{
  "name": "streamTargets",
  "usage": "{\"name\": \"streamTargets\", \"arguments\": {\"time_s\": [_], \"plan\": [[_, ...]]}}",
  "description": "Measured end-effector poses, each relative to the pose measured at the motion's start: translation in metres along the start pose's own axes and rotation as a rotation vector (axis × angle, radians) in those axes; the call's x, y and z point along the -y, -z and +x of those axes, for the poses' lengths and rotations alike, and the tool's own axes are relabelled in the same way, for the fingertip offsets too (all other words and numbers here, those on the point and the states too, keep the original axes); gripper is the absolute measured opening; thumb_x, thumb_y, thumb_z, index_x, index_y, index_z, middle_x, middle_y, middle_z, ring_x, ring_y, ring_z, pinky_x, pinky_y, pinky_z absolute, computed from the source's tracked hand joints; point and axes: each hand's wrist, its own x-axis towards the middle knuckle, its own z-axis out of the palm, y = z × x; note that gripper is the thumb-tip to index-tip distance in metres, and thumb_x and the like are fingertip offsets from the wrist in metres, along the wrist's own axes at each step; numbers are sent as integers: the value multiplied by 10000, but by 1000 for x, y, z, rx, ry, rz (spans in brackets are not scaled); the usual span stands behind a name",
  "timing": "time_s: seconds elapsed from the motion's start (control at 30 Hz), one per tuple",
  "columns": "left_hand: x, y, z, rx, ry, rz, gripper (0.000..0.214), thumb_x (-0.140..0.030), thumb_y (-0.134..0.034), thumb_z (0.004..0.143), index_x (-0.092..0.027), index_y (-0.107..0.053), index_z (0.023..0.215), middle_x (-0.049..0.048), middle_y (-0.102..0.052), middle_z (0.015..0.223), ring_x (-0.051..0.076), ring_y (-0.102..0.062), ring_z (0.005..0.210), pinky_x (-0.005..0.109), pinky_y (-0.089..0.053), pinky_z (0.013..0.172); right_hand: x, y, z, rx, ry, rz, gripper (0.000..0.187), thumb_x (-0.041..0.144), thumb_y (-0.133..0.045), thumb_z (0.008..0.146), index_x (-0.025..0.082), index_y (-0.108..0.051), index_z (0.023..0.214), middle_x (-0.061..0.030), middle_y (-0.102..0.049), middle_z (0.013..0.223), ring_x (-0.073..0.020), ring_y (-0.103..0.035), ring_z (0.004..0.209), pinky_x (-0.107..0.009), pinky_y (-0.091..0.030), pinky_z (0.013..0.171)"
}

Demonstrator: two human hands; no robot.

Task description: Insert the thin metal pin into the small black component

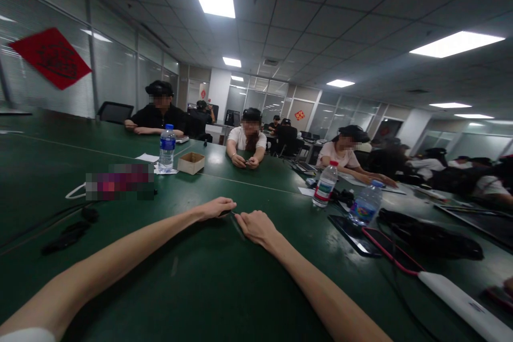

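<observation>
Over the near part of the green bench [180, 294], the left hand [218, 207] and right hand [255, 225] are nearly closed, fingertips pinched about a thin item [233, 212] between them; its exact form is too small to tell. The step appears to be fine two-handed work on this item; the next move likely calls for a steady pinch. Beyond stands an open box [196, 166], a water bottle [167, 154] beside it; farther off sits a person in white [239, 141].

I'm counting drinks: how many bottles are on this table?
3: a bottle beside the box, a red-capped bottle and a blue-capped bottle further right; others may be hidden.
</observation>
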Motion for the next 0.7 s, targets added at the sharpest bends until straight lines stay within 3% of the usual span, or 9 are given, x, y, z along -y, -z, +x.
{"name": "streamTargets", "arguments": {"time_s": [0.23, 0.43, 0.7], "plan": [[-2, 5, 0, 88, 28, 9, 562, -700, -593, 679, -156, -458, 712, -58, -349, 575, 78, -307, 498, 230, -179, 466, -3, 1, -1, 12, 86, -72, 671, 493, -81, 986, 170, -657, 867, -97, -696, 826, -203, -670, 785, -298, -454, 762], [-1, 4, 5, 52, -5, -61, 531, -665, -598, 705, -156, -448, 714, -60, -343, 586, 71, -299, 495, 225, -200, 464, 8, 4, 0, 35, 286, -114, 634, 530, -123, 976, 191, -645, 852, -73, -696, 810, -209, -667, 720, -301, -462, 687], [4, 4, 4, -20, -43, -185, 498, -654, -540, 753, -165, -446, 773, -79, -322, 519, 65, -262, 430, 214, -167, 438, 8, -1, -5, -72, -41, -25, 657, 485, -56, 989, 183, -634, 908, -91, -697, 859, -187, -667, 746, -271, -450, 690]]}}
